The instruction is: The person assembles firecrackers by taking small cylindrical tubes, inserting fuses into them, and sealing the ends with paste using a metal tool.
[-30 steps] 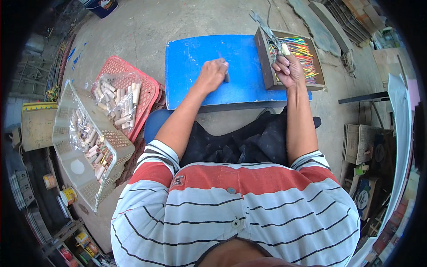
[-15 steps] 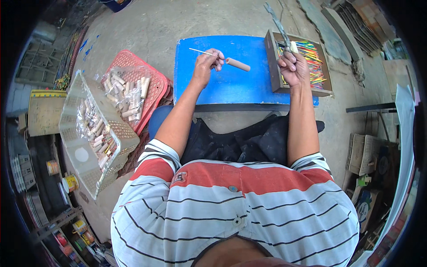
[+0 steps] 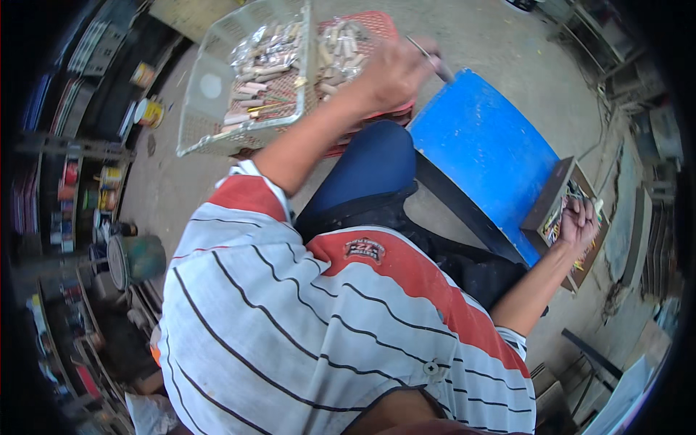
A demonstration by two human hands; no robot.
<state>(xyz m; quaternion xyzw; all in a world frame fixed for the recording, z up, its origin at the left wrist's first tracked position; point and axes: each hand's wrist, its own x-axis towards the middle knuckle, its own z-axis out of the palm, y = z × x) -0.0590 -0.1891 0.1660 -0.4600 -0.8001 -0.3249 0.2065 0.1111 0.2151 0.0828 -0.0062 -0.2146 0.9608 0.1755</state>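
My left hand, smeared by motion, is raised beside the cream basket and closed on a thin stick. A brownish tube, also blurred, shows at its fingertips, near the far left corner of the blue table. Over the wooden box at the table's right end, my right hand is closed with fingers curled. A dark grey tool with a pale end stands out of its grip; the tool's kind cannot be made out. Colourful thin sticks lie in the box, partly hidden by that hand.
The cream plastic basket holds several tubes, some in clear plastic. Behind it, a red basket carries more bagged tubes. Shelves with tins line the left side. A dark metal bar sticks out at lower right.
My view has turned left. The left hand has moved from over the blue table toward the baskets, with the stick. My right hand has lowered over the box, still gripping the tool.
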